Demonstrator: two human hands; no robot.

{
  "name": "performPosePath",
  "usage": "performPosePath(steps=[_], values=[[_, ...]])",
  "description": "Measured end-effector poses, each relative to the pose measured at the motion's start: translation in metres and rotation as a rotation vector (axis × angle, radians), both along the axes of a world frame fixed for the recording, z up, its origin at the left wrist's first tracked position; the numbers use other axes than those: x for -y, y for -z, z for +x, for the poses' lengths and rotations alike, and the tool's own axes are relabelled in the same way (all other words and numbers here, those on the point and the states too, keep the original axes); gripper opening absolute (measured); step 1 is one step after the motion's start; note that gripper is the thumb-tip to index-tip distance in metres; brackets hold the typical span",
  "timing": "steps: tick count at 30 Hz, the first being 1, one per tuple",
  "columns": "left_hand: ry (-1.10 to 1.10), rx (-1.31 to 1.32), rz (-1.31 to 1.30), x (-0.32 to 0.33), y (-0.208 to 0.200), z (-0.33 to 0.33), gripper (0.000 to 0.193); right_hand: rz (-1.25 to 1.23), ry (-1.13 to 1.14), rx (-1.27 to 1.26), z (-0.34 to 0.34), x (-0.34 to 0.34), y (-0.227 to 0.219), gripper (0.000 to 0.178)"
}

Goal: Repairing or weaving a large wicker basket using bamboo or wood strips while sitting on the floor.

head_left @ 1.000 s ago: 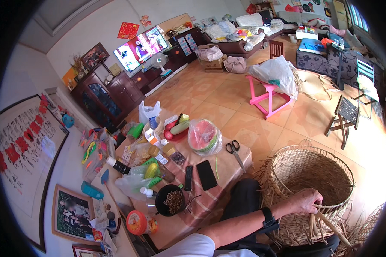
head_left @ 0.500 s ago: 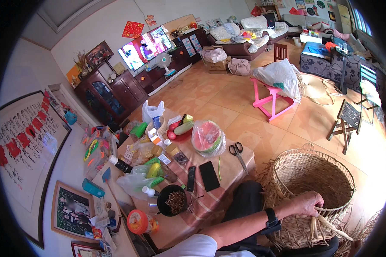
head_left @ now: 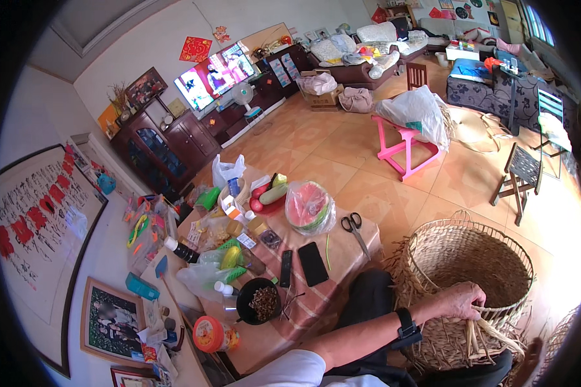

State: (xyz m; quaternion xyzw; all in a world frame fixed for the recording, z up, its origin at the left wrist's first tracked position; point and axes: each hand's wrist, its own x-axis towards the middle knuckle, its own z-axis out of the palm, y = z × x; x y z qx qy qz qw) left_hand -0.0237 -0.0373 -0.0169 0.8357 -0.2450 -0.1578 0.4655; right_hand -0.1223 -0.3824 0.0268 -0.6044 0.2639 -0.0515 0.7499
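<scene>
A large round woven basket (head_left: 474,258) with a thin, looped frame along its rim stands at the lower right, against my legs. My left hand (head_left: 459,301), with a dark watch on its wrist, is closed at the basket's near rim, its fingers pinching a pale dried plant strip (head_left: 474,332). Loose strip ends hang down the outside below those fingers. At the lower right edge a brown, blurred shape, seemingly my right hand (head_left: 530,362), is beside the trailing strips; its fingers cannot be made out.
To the left, a table holds scissors (head_left: 355,233), a black phone (head_left: 313,264), a bagged watermelon half (head_left: 310,208), a black bowl (head_left: 258,301) and several jars. A pink stool (head_left: 403,151) bears a white bag. A folding stool (head_left: 518,180) stands at the right.
The brown shape at the lower right has risen further into view, and the strip ends have shifted. My left hand stays at the rim. The whole view has shifted slightly.
</scene>
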Motion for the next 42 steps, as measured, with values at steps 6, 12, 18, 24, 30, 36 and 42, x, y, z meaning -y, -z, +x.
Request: performPosePath(steps=[6, 12, 18, 24, 30, 36, 42], values=[[-0.013, 0.043, -0.008, -0.005, -0.002, -0.002, 0.038, -1.446, -0.678, 0.401, -0.017, -0.125, 0.007, 0.037], [-0.020, 0.046, -0.021, -0.005, -0.004, -0.004, 0.039, -1.372, -0.655, 0.387, -0.019, -0.146, 0.035, 0.053], [0.008, 0.085, -0.058, 0.003, 0.000, -0.004, 0.035, -1.129, -0.825, -0.035, -0.023, -0.146, -0.003, 0.050], [-0.024, -0.227, -0.269, -0.018, 0.000, 0.000, 0.032, -1.091, -0.868, 0.189, -0.008, -0.105, 0.025, 0.030], [0.026, -0.420, -0.135, -0.014, -0.025, 0.009, 0.033, -0.747, -0.810, 0.106, -0.021, -0.094, 0.011, 0.030], [0.111, -0.326, -0.084, -0.005, -0.026, 0.009, 0.029, -1.138, -0.748, 0.280, -0.032, -0.144, -0.004, 0.049], [0.078, -0.308, -0.150, 0.003, -0.023, 0.007, 0.026, -1.157, -0.620, 0.327, -0.022, -0.164, 0.017, 0.028]])
